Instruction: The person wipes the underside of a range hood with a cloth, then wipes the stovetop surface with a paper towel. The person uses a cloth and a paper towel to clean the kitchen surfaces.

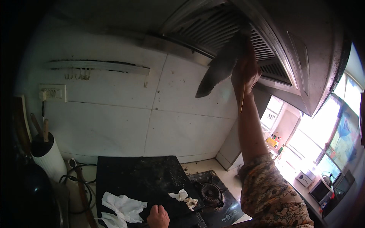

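Observation:
My right hand [246,71] is raised to the slotted metal filter [211,28] under the range hood [296,57], gripping a dark grey cloth [219,67] whose end hangs down to the left. A thin yellowish strip or stick shows at the wrist. Low in the picture, my left hand [158,216] rests with curled fingers on a black panel [137,176] over the stove; whether it holds anything is hidden. White paper sheets [124,206] lie to its left, and crumpled, soiled tissues [185,198] to its right.
A gas burner [211,192] is right of the panel. At left stand a white knife holder [48,156], a black pan [34,193] and looped cables [77,178]. A hook rail [99,65] and socket [52,93] are on the tiled wall. A microwave [320,191] sits by the window.

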A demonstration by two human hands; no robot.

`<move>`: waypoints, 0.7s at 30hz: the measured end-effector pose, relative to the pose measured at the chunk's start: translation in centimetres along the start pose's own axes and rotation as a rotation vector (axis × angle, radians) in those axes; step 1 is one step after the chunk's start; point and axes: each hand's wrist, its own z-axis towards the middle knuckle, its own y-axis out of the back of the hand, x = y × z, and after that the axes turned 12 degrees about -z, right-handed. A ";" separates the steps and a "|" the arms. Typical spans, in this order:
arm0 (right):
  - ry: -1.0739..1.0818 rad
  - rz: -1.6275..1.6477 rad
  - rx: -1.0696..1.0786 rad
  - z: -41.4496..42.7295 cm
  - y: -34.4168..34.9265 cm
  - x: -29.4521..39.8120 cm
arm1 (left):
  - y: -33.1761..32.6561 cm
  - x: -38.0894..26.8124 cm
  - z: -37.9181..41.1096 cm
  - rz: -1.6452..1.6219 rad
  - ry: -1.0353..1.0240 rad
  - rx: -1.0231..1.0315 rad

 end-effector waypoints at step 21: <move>-0.220 0.434 0.047 2.3 0.0 1.8 | 0.0 0.0 0.0 0.020 -0.034 -0.021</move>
